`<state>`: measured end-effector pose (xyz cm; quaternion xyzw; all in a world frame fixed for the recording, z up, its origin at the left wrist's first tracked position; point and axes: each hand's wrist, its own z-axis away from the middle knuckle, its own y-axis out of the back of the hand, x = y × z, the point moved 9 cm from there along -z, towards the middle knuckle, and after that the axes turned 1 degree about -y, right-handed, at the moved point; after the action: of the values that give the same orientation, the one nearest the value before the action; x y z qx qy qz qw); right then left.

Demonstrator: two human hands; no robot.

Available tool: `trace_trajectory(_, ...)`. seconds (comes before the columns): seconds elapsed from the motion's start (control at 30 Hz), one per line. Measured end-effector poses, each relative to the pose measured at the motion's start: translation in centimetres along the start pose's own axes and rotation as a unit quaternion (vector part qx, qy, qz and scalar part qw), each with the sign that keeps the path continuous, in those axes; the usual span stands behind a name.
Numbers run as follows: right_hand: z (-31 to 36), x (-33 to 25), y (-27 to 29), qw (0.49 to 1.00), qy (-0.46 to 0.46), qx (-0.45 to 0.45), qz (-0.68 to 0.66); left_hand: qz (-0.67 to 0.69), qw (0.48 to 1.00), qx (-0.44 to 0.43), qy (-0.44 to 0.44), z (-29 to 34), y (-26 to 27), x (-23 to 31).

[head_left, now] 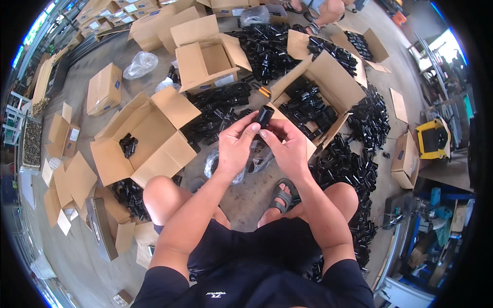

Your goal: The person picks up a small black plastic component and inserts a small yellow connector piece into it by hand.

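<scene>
Between my two hands, in front of my knees, is a short black tube-shaped part [264, 116], its round end tilted up and away from me. My left hand [237, 139] pinches it from the left with thumb and fingers. From the right, my right hand [285, 145] closes on the same part, thumb near its lower end. Just beyond, an open cardboard box [336, 77] holds many similar black parts [308, 110]. To the left stands another open carton [115, 159] with a few black parts [128, 145] inside.
Heaps of black parts [359, 164] spread over the floor on the right and ahead. Clear plastic bags [140, 65] lie about. More cartons [104, 88] stand around. At the far top, another person's leg [328, 13] shows. A yellow-framed item [432, 138] stands right.
</scene>
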<state>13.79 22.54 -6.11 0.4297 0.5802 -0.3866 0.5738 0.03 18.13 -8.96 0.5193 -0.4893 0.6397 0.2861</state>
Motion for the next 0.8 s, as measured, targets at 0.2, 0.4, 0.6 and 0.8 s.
trace_trajectory(0.2, 0.3, 1.2, 0.5, 1.000, 0.004, 0.026, -0.007, -0.059, 0.998, 0.005, -0.018, 0.3, 0.0, 0.3)
trace_trajectory(0.4, 0.4, 1.9, 1.3, 0.996, -0.009, 0.087, 0.026, -0.144, 0.988, 0.027, -0.055, 0.4, -0.1, 0.1)
trace_trajectory(0.6, 0.5, 1.5, 1.8, 0.990, 0.039, 0.095, 0.092, -0.176, 0.983, 0.007, -0.054, 0.3, -0.9, 0.4)
trace_trajectory(0.8, 0.1, 0.5, 1.7, 0.996, 0.039, 0.078, 0.014, -0.062, 0.997, 0.051, 0.005, 0.2, 0.5, -0.9)
